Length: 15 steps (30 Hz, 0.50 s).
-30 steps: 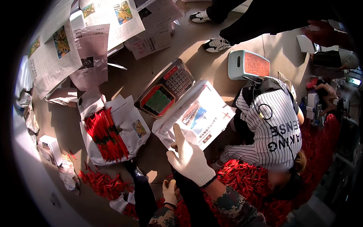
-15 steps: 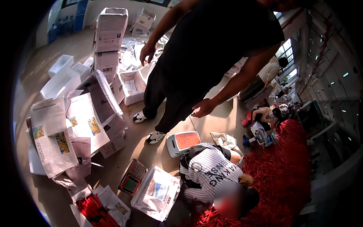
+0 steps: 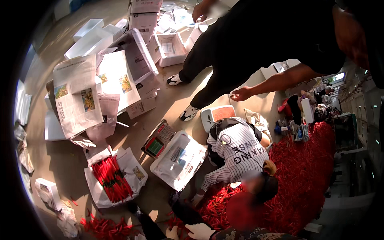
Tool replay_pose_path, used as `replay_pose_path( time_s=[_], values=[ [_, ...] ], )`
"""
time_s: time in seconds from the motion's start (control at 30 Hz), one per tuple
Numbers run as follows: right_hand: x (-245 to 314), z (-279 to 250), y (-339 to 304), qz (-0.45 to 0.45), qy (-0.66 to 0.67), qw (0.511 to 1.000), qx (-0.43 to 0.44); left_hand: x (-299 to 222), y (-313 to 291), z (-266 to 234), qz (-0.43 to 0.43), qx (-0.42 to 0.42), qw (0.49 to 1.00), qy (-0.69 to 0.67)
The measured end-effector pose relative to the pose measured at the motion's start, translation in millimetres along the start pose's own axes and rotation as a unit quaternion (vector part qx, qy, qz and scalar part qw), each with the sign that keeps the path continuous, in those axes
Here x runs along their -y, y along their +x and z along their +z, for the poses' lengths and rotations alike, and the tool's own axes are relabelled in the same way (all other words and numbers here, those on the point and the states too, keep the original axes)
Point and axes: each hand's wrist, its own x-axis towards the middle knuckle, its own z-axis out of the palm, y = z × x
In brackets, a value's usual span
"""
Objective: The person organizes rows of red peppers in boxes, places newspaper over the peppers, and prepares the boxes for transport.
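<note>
White-gloved right hand beside left hand at lower edge, both partly cut off; cannot tell if grasping. Red chillies heaped on floor near right hand. Chilli bundle on printed paper, left of scale and paper-lined box.

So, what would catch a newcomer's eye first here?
The sprawling heap of red chillies at lower right stands out first. Next comes the standing person in black, looming across the upper right, then the neatly aligned chillies on open white paper at lower left.
</note>
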Motion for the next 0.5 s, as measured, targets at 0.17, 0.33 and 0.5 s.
replay_pose_path(
  time_s=[0.17, 0.33, 0.5],
  values=[
    [28.0, -2.8, -8.5, 0.024, -0.015, 0.999, 0.025, 31.5, -11.6, -21.6, -0.067, -0.037, 0.995, 0.071],
    [43.7, -0.8, -4.0, -0.023, -0.047, 0.999, 0.007, 77.2, 28.8, -33.7, -0.095, -0.026, 0.995, 0.003],
    [33.4, -8.9, 0.2, -0.007, -0.032, 0.999, 0.017, 71.5, 28.2, -25.0, -0.102, -0.011, 0.995, -0.002]
  ],
)
